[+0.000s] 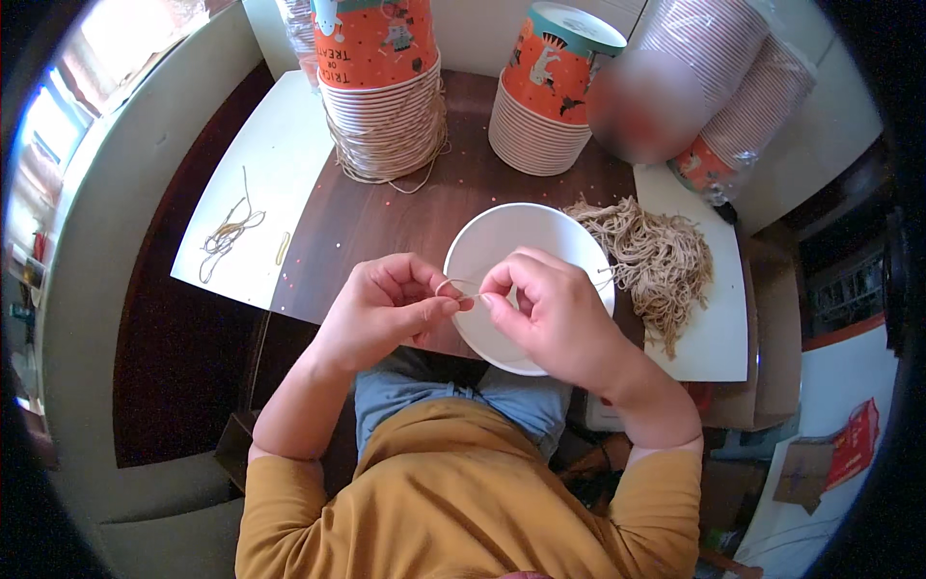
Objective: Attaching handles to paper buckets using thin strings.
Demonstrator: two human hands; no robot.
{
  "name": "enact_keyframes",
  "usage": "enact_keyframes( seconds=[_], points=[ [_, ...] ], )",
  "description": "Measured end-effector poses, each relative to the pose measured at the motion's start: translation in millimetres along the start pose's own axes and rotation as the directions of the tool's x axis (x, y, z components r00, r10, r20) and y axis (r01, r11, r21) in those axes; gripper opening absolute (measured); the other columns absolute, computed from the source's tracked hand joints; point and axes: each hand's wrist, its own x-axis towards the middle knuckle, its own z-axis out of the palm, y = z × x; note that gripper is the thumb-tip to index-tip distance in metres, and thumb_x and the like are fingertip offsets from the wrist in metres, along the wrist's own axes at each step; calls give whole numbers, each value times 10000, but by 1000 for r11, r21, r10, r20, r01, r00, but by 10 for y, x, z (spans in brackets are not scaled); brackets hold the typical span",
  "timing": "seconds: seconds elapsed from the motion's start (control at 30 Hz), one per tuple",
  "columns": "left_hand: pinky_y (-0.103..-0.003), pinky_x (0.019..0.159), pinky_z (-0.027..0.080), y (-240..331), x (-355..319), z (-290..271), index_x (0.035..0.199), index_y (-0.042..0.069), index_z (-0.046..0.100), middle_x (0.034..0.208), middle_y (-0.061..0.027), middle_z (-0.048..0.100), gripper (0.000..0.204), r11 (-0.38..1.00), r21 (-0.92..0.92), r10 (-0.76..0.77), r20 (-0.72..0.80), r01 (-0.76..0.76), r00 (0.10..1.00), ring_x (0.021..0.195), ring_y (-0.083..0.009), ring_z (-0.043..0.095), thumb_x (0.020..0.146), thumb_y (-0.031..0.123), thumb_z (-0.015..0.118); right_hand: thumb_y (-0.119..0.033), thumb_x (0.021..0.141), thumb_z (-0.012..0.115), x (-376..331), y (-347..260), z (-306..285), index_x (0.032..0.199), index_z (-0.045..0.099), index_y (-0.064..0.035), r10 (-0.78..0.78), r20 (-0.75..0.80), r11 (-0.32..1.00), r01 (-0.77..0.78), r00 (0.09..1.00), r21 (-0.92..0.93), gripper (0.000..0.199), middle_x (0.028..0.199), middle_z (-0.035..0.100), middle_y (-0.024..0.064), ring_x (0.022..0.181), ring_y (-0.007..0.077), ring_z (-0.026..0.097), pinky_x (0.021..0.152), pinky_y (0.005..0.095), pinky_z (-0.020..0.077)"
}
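Observation:
A white paper bucket (pixel 526 236) stands at the table's front edge by my lap, its open mouth facing up. Over its left rim, my left hand (pixel 391 304) pinches a thin beige cord (pixel 461 282) that curves into a small loop at the fingertips. My right hand (pixel 555 299), above the bucket's mouth, pinches the same cord close by. On the bucket's right side a piece of cord shows at the rim, partly hidden by my right hand. To the right lies a tangled heap of beige cords (pixel 670 256).
At the back left stands a stack of orange-printed buckets (pixel 376 43) with cord handles round it. A second stack (pixel 545 82) stands behind my bucket. Plastic-wrapped stacks (pixel 709 58) rise at the back right. Loose cords (pixel 230 236) lie on the white board at left.

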Motion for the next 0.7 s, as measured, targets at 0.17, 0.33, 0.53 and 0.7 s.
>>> enact_keyframes(
  seconds=[0.17,0.33,0.53,0.7],
  points=[
    [-170,583,488,21,-78,19,890,-10,610,894,-76,690,77,997,59,63,-92,-58,994,724,-45,613,845,10,670,-17,789,655,-168,-142,243,829,588,-29,-179,-138,967,148,974,-209,79,755,571,102,621,245,592,537,314,468],
    [-187,652,512,-22,-112,-50,860,-9,616,867,-67,683,88,990,80,122,-98,-115,988,757,-63,628,815,-8,692,-9,737,684,-171,-102,430,837,577,-54,-283,-198,921,207,939,-331,153,752,582,76,642,267,591,567,359,451],
    [-204,686,522,61,-158,-166,848,-11,609,864,-84,682,101,993,88,90,-73,-83,993,778,-88,642,798,-30,695,-141,753,704,-207,-94,361,866,569,-65,-257,-93,893,199,962,-404,192,768,556,63,684,258,583,646,373,412],
    [-205,666,524,-2,-109,-252,861,6,593,874,-106,686,106,996,-68,51,-84,-57,995,786,-109,654,813,-19,684,-262,756,719,-302,-222,241,895,572,-64,-267,12,864,245,964,-440,283,779,558,50,741,244,576,699,381,388]
  ],
)
